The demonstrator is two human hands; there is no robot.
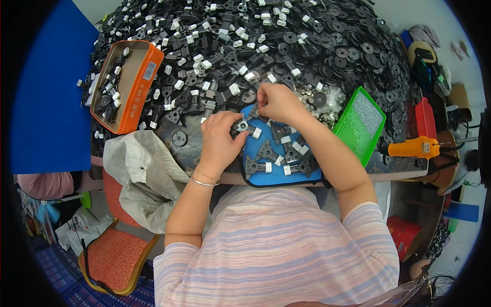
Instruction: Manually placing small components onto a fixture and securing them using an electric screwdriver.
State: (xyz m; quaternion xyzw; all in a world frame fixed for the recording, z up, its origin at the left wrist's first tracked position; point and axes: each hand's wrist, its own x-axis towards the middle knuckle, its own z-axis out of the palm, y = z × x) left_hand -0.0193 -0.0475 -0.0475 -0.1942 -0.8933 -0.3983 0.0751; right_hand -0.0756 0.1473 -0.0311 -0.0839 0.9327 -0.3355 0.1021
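Observation:
My left hand (219, 137) is closed on a black plastic bracket (242, 125) with a white block at one end, over the near edge of the pile. Just to its right, the fingers of my right hand (280, 104) are pinched together. Whatever they hold, if anything, is too small or hidden to name. Under both hands lies a blue mat (266, 178) with a dark rim. Several similar black brackets (267, 151) with white ends rest on it, some lying against one another.
A large pile of black brackets and round discs (360, 56) covers the back of the table. An orange box (134, 105) with brackets stands left. On the right are a green perforated tray (360, 125), small metal pieces (307, 92) and an orange-yellow power tool (411, 148). A whitish sack (143, 174) hangs left.

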